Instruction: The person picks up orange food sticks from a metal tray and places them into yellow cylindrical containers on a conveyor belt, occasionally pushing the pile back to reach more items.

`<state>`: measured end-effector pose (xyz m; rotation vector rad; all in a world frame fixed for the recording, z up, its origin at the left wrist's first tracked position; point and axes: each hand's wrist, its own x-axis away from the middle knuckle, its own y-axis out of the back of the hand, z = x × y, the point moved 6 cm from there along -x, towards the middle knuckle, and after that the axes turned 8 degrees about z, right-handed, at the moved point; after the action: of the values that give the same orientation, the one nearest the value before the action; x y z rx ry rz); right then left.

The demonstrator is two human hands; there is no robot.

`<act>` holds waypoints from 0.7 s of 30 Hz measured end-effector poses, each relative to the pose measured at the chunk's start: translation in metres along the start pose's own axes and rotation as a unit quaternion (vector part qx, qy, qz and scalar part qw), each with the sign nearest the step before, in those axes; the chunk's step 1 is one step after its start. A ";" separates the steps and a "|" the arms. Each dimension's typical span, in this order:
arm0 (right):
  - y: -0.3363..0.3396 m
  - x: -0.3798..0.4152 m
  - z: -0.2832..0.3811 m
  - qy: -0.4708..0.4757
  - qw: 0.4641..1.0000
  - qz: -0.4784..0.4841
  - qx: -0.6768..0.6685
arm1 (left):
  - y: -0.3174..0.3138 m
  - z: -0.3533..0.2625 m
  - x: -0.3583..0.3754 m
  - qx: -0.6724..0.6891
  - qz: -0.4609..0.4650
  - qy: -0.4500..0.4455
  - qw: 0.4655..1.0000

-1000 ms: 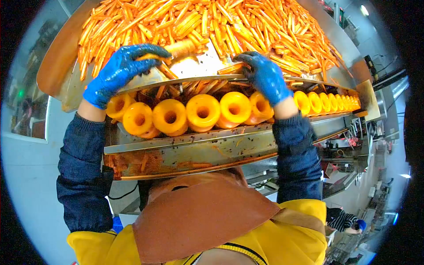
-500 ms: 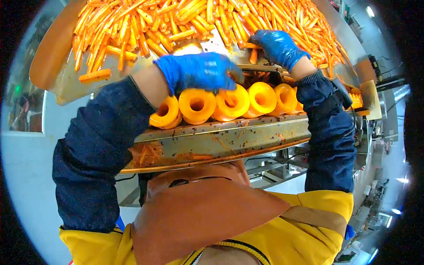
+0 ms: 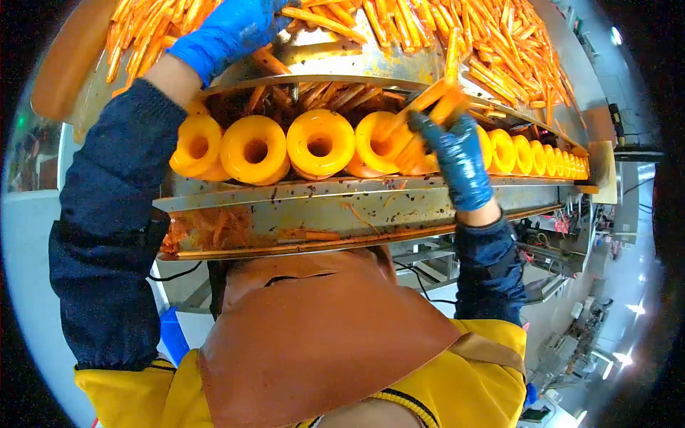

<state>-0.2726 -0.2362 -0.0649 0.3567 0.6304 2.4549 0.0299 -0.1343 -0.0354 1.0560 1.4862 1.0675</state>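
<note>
My right hand (image 3: 457,153), in a blue glove, is closed on several orange carrot sticks (image 3: 446,107), smeared by motion, above the row of yellow ring-mouthed cups (image 3: 321,145). One stick leans over a cup mouth (image 3: 380,143) beside that hand. At the top edge, my left hand (image 3: 235,36), also gloved in blue, reaches to the heap of carrot sticks (image 3: 499,57). Its fingers look curled at the end of one carrot stick (image 3: 325,23), though the frame edge cuts off part of them.
The heap lies on a metal tray (image 3: 399,68) behind the cups. Loose sticks lie in a dark gap (image 3: 342,95) between tray and cups. Nearer me runs a metal trough (image 3: 321,214) with orange scraps (image 3: 228,225). A brown apron (image 3: 321,335) covers my front.
My left hand has gone from above the cups up and left to the heap. My right hand has come down from the heap to the cups with carrot sticks. The view has shifted.
</note>
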 end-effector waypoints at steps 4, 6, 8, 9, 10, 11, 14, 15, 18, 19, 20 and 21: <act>-0.011 0.015 0.019 0.038 0.992 -0.075 -0.097 | 0.050 -0.029 0.037 0.069 0.035 0.068 0.995; -0.013 0.022 0.038 0.064 0.970 -0.140 -0.186 | 0.073 -0.037 0.063 0.061 0.017 0.025 0.998; -0.046 0.016 0.045 0.120 0.967 -0.080 -0.209 | 0.091 -0.041 0.087 0.053 0.001 -0.022 0.998; -0.064 0.014 0.048 0.110 0.968 -0.021 -0.224 | 0.095 -0.042 0.097 0.062 0.029 -0.041 0.997; -0.083 0.010 0.040 0.121 0.981 0.018 -0.153 | 0.098 -0.047 0.105 0.070 0.057 -0.061 0.994; -0.097 0.005 0.033 0.130 0.987 0.056 -0.080 | 0.102 -0.053 0.111 0.066 0.056 -0.063 0.994; -0.077 0.008 0.064 0.173 0.984 0.044 0.023 | 0.093 -0.079 0.119 -0.099 0.125 -0.052 0.986; -0.068 0.008 0.063 0.170 0.984 0.048 0.000 | 0.081 -0.085 0.115 -0.119 0.158 -0.023 0.980; -0.011 -0.007 0.043 0.201 0.976 -0.030 0.078 | 0.031 -0.098 0.110 -0.057 0.168 -0.099 0.979; 0.017 -0.016 0.032 0.210 0.968 -0.071 0.120 | 0.034 -0.109 0.103 -0.017 0.168 -0.103 0.980; 0.049 -0.024 0.029 0.173 0.960 -0.103 0.196 | 0.035 -0.105 0.093 -0.019 0.163 -0.112 0.980; 0.082 -0.031 0.026 0.133 0.945 -0.135 0.268 | 0.036 -0.093 0.081 0.031 0.151 -0.107 0.982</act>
<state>-0.2760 -0.3045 -0.0045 0.1294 1.3757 2.0519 -0.0696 -0.0576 -0.0064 1.4287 1.2178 1.0798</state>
